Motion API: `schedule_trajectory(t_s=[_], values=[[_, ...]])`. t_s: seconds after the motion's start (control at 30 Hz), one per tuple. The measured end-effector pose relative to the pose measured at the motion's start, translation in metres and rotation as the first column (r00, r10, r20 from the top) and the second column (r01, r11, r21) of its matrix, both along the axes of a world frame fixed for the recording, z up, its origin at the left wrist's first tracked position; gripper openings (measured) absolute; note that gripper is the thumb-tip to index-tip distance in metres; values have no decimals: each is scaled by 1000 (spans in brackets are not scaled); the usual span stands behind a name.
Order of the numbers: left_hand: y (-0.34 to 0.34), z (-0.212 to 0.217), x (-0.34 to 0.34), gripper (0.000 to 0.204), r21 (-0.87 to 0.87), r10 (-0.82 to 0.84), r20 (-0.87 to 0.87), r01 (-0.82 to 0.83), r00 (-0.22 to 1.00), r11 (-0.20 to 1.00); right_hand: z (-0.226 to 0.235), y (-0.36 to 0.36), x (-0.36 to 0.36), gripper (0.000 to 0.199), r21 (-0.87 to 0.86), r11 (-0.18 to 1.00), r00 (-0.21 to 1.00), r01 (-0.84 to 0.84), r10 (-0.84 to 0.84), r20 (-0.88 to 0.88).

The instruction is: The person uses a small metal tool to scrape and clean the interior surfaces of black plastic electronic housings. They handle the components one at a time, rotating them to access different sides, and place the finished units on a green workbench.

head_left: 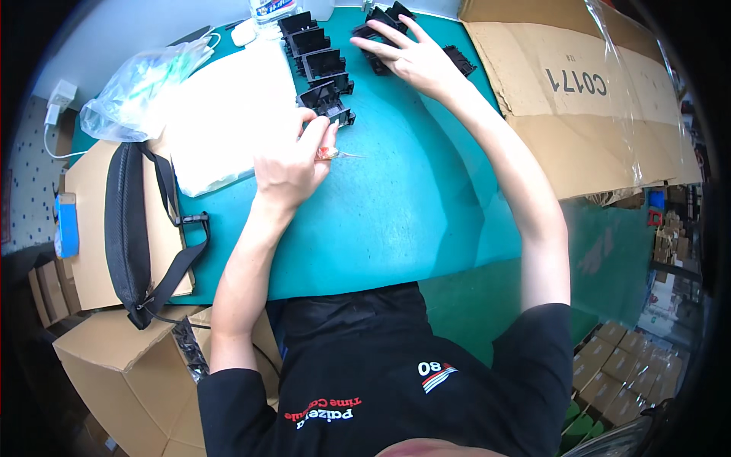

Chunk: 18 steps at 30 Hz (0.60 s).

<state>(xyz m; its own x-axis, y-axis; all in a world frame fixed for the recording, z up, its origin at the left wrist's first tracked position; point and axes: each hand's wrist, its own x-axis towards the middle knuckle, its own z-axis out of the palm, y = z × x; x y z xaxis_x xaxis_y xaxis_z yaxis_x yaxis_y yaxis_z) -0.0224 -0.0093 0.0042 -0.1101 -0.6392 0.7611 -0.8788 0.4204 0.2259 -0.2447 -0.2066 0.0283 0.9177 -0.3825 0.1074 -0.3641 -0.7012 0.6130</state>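
My left hand (pixel 289 167) is closed, its fingers curled round a small tool with a red-and-gold part (pixel 327 153) and a thin, pointed metal tip; its exact kind is unclear. The thumb and forefinger of that hand are up against the nearest black plastic part (pixel 335 116) at the near end of a row. Several similar black plastic housings (pixel 323 62) run in that row toward the back of the table. At the far side, my right hand (pixel 415 62) reaches over another group of black plastic parts (pixel 373 62), its fingers spread apart and partly covering them.
A white sheet-like stack (pixel 228 114) lies left of the row, beside a clear plastic bag (pixel 141 91). A black belt bag (pixel 129 221) rests on cardboard at the left. A large cardboard box (pixel 563 91) stands at the right of the green table (pixel 381 228).
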Motion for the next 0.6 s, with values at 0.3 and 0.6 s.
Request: schedule_trajectory(t_s=[0.3,0.6], values=[[5,2,-2,6,47,-9,8,8,1000,999,-21,-9,4,31,42,998,992,-53,48,114],[5,0,-7,7,53,-44,-5,44,999,998,-13,-17,-10,17,-12,1000,996,16,-15,85]])
